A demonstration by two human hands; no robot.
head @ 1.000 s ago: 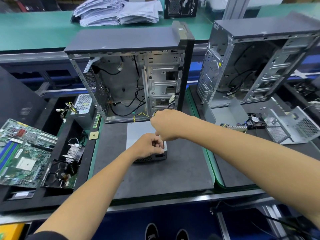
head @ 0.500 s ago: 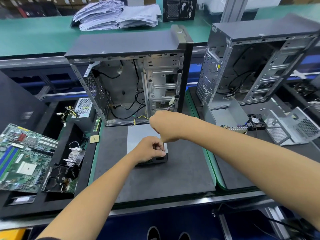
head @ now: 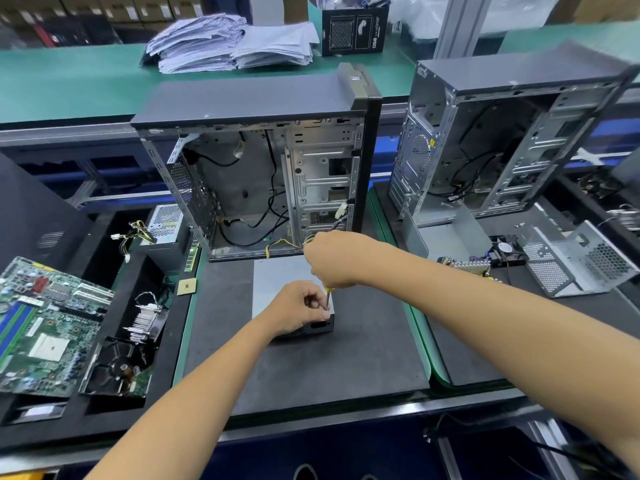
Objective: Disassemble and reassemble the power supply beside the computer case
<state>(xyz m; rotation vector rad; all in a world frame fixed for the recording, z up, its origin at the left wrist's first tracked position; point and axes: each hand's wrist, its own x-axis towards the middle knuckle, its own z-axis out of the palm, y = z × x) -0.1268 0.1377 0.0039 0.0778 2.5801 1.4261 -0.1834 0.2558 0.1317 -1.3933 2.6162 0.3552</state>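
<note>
Grey power supply (head: 284,282) lay on the dark mat (head: 311,368) before the open computer case (head: 256,174). My right hand (head: 334,259) gripped a screwdriver (head: 327,298); my left hand (head: 300,308) pinched its tip at the supply's corner.

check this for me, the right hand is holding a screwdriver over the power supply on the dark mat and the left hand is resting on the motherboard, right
Not quite. In the head view the left hand is not on the motherboard; it is on the near corner of the power supply, fingers curled by the screwdriver tip. The rest holds: the right hand grips the screwdriver over the power supply on the dark mat.
</note>
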